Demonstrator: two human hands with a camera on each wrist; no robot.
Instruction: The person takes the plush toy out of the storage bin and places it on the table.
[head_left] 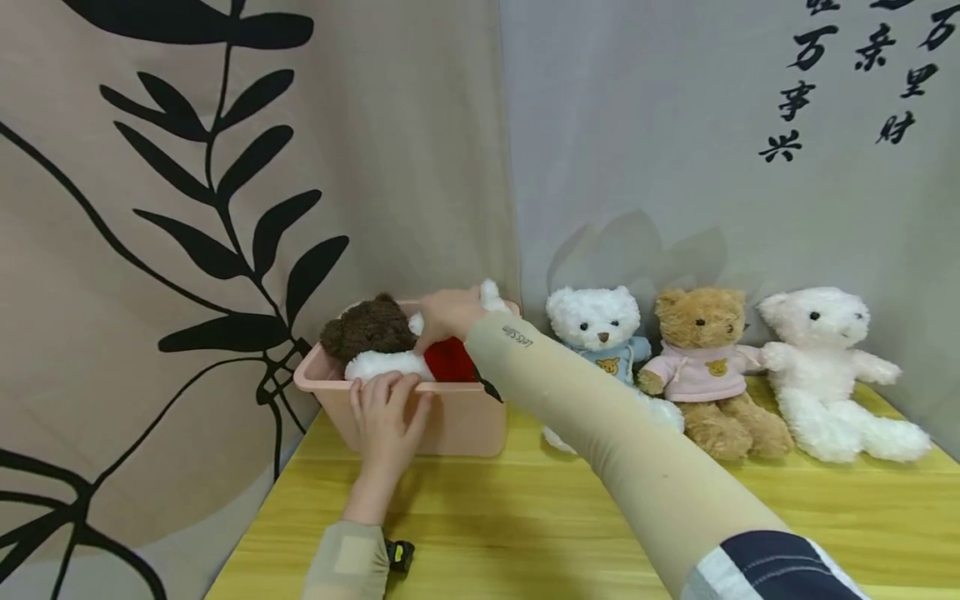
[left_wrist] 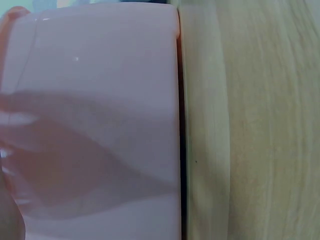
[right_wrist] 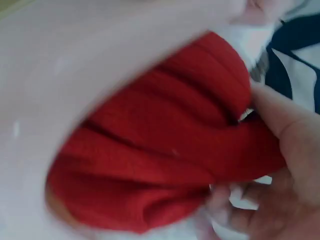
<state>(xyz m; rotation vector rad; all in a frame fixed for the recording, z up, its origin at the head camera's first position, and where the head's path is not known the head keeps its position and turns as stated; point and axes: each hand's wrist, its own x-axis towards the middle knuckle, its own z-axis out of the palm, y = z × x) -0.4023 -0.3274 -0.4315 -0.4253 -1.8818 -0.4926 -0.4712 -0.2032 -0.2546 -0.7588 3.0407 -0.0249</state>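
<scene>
A pink bin [head_left: 457, 421] stands at the table's back left. It holds a dark brown bear [head_left: 367, 329] and a white plush toy [head_left: 382, 364] in red cloth [head_left: 450, 360]. My left hand [head_left: 384, 392] lies flat on the bin's front wall, its straight fingers reaching the rim. In the left wrist view the bin wall [left_wrist: 100, 75] fills the picture. My right hand [head_left: 444, 321] reaches into the bin from above and grips the white toy. In the right wrist view its fingers [right_wrist: 287, 150] pinch the red cloth [right_wrist: 160, 150].
To the right of the bin, three bears sit along the grey backdrop: a white one in blue [head_left: 596, 329], a tan one in pink [head_left: 701, 358] and a plain white one [head_left: 825, 367]. The yellow wooden table [head_left: 525, 517] extends toward me. A leaf-print curtain [head_left: 187, 208] hangs at left.
</scene>
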